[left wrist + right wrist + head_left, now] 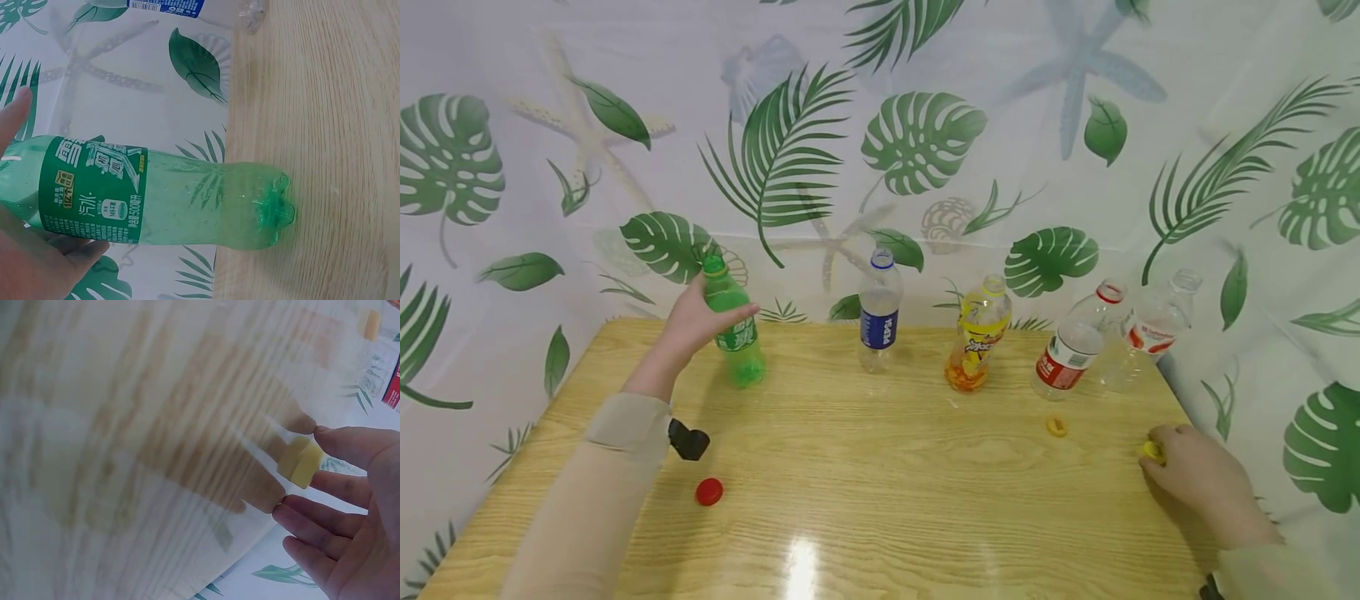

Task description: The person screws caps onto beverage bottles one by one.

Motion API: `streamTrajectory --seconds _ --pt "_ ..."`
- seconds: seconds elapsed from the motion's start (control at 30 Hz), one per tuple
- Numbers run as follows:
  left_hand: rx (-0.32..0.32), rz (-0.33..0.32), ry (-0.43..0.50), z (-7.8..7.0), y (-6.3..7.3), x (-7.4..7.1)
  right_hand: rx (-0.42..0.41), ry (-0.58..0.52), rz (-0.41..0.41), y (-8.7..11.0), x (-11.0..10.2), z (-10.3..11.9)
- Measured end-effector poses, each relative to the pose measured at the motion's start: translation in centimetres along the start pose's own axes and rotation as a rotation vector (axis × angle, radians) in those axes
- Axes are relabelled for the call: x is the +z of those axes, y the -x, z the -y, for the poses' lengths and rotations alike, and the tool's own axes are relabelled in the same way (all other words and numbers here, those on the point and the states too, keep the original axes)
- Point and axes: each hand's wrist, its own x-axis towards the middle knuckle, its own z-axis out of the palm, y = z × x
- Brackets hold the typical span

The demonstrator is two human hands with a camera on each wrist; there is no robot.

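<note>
My left hand (pixel 692 321) grips a green plastic soda bottle (pixel 181 194) around its upper part, at the table's left back. The bottle leans slightly, its base at the tabletop; whether it bears weight there I cannot tell. Green label and clear green base show in the left wrist view. On the far right, my right hand (pixel 1202 471) pinches a small yellow bottle cap (pixel 300 462) between thumb and index finger, low at the table surface. The remaining fingers (pixel 319 522) are spread with their tips near the wood.
Along the back stand a Pepsi bottle (pixel 878 321), a yellow-labelled bottle (pixel 979 337) with orange remains, a red-and-white-labelled bottle (pixel 1067 354) and another clear bottle (pixel 1150 337), all uncapped. An orange-yellow cap (pixel 1057 427) and a red cap (pixel 709 492) lie on the wooden table (pixel 880 475).
</note>
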Motion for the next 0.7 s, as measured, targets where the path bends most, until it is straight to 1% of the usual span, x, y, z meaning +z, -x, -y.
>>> streamTrajectory --seconds 0.17,0.27,0.4,0.57,0.7 --pt "0.014 0.007 0.016 0.23 -0.05 0.19 0.002 0.007 0.005 0.22 0.08 0.14" --pt "0.036 0.004 0.022 0.44 -0.23 0.25 0.0 0.012 0.003 0.31 0.08 0.19" --pt "0.056 -0.001 0.039 0.64 -0.42 0.28 -0.003 0.011 -0.017 0.28 -0.06 0.25" --pt "0.065 -0.005 0.053 0.73 -0.3 0.25 -0.015 0.012 -0.047 0.19 -0.21 0.44" --pt "0.074 0.005 0.062 0.88 -0.19 0.25 -0.023 0.024 -0.045 0.36 -0.13 0.5"
